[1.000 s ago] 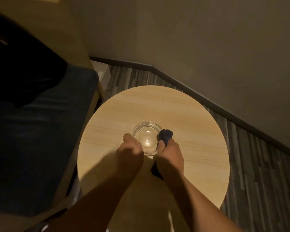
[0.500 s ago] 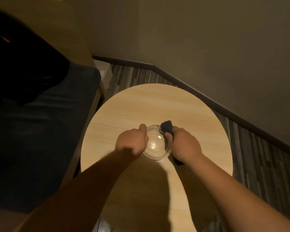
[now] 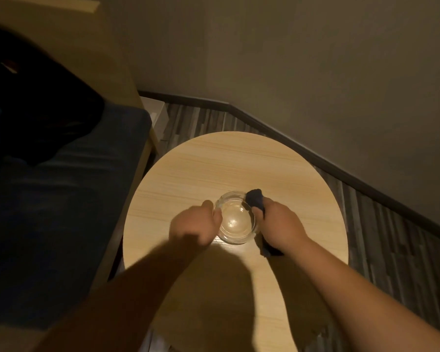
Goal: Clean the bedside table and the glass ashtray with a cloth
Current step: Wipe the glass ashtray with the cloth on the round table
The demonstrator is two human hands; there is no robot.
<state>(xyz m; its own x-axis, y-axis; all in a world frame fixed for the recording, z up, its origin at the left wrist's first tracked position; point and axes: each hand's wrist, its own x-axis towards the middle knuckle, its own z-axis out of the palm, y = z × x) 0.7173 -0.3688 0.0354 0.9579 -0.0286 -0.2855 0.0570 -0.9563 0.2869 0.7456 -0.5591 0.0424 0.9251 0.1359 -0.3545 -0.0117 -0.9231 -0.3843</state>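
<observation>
A round clear glass ashtray (image 3: 235, 219) sits near the middle of the round light-wood bedside table (image 3: 234, 161). My left hand (image 3: 194, 226) grips the ashtray's left rim, thumb over the edge. My right hand (image 3: 281, 228) holds a dark blue cloth (image 3: 255, 199) bunched in its fingers. The cloth's upper end presses against the ashtray's right rim, and its tail hangs out below my palm onto the table.
A bed with dark bedding (image 3: 56, 199) and a wooden frame (image 3: 127, 214) stands close on the left. A beige wall with a dark skirting board (image 3: 341, 174) runs behind and to the right. Striped wood flooring (image 3: 391, 237) lies around the table.
Both hands have spread apart around the ashtray, the left one coming onto its left rim. The cloth has slid a little further along the right rim. The view has shifted.
</observation>
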